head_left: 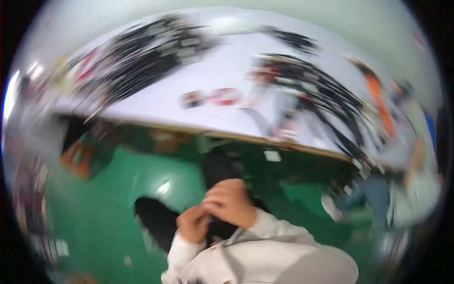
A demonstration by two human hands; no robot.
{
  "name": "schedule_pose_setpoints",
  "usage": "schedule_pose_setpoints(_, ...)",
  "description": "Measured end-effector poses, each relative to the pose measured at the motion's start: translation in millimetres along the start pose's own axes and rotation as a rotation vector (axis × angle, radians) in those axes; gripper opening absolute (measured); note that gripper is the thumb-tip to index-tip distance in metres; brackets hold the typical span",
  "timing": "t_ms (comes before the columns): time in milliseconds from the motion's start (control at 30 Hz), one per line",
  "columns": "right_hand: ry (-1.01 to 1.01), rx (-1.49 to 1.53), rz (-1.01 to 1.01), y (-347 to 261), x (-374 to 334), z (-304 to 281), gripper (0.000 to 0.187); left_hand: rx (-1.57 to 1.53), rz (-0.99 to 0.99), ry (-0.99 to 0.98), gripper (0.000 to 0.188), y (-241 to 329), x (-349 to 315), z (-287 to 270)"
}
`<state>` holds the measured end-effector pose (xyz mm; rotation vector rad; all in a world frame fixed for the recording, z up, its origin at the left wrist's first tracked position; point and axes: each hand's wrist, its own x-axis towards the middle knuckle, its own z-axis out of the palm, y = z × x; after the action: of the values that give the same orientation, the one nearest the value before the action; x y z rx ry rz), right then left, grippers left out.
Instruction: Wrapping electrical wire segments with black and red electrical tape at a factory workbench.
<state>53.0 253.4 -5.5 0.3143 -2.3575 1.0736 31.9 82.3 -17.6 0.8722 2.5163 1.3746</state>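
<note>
The whole picture is smeared by motion. My left hand (193, 225) and my right hand (230, 202) meet in front of my body, away from the table. Both sets of fingers are curled, and the right fingers lie over the tips of the left. Whatever may be between them is hidden. Pale cuffs reach the wrists, and dark trouser legs (156, 217) show beneath the hands.
A long white table (156, 106) runs across ahead. Black strip-like bundles (142, 71) lie at its left, more long black strips (326, 87) at its right. Between them are small red-and-white items (224, 96). Another person (411, 194) sits at the right. The floor (109, 199) is green.
</note>
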Motion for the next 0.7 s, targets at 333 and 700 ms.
schedule_pose_setpoints(333,0.053,0.574,0.606,48.4,-66.3,-25.4,0.010,-0.024,0.300,-0.428,0.018,7.5,41.8,50.2)
schedule_pose_setpoints(700,0.286,0.808,0.633,75.9,-110.9,-46.7,0.010,0.084,0.341,-0.622,0.012,38.4,74.3,94.4)
